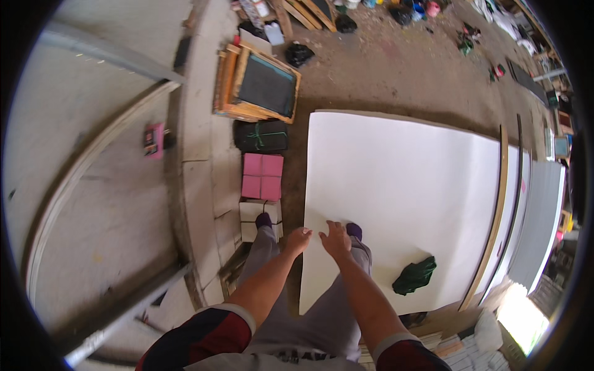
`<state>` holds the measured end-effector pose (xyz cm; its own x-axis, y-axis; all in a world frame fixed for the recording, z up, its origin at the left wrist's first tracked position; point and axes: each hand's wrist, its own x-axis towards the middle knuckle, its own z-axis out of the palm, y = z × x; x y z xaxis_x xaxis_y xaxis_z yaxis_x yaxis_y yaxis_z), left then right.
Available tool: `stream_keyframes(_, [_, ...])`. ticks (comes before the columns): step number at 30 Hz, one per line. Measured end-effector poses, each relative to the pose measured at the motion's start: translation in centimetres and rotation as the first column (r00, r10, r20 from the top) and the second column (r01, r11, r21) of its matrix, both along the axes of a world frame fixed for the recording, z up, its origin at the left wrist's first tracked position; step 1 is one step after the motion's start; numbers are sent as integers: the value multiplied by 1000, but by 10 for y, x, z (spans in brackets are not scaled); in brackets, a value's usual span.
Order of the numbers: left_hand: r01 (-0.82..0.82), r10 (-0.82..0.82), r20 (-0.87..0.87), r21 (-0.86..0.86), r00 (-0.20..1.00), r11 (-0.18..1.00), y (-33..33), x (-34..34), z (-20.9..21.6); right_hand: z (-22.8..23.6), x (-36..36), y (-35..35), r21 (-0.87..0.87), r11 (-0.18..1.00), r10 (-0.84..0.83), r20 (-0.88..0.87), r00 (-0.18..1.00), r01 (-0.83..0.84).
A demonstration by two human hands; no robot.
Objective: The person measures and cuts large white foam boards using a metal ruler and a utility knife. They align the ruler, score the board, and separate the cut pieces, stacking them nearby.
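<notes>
A large white sheet [396, 167] lies flat on top of a low stack, its left edge running between my legs. My left hand [299, 240] is closed right at that edge, fingertips together. Whether it pinches the sheet's edge or something thin, I cannot make out. Just to its right, over the sheet, my right hand [336, 238] has its thumb and fingers apart and holds nothing. A dark green crumpled cloth or bag [414, 276] rests on the sheet, to the right of my right forearm. My right foot [354, 231] is on the sheet, beside my right hand.
Left of the sheet stand a tied pink bundle [262, 176], a white tied bundle [247, 212] under my left foot, a black bundle [263, 135] and stacked wooden frames [267, 83]. Long strips [493, 216] lie along the sheet's right side. A low block ledge [201, 179] borders the left.
</notes>
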<state>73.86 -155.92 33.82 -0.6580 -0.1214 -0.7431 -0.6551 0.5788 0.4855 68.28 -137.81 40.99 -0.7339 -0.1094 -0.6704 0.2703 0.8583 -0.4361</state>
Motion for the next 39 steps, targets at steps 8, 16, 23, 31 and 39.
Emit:
stream_keyframes(8, [115,-115,15,-76,993,990,-62,-78,-263,-244,9,-108,49,959,-280,294,914,278])
stream_keyframes(16, [93,-80,71,-207,994,974,0,-112,-315,-389,36,-138,283,846,-497,114,860,451])
stream_keyframes(23, [-71,59,125,93,990,993,-20,-82,-317,-344,37,-132,241,881,-460,233,857,407])
stream_keyframes(31, [201,-221,213,113,952,973,-10,-70,-310,-299,35,-130,297,895,-433,397,809,333])
stream_keyframes(39, [57,-75,179,103,981,993,-36,-58,-332,-297,23,-150,288,895,-442,467,766,341])
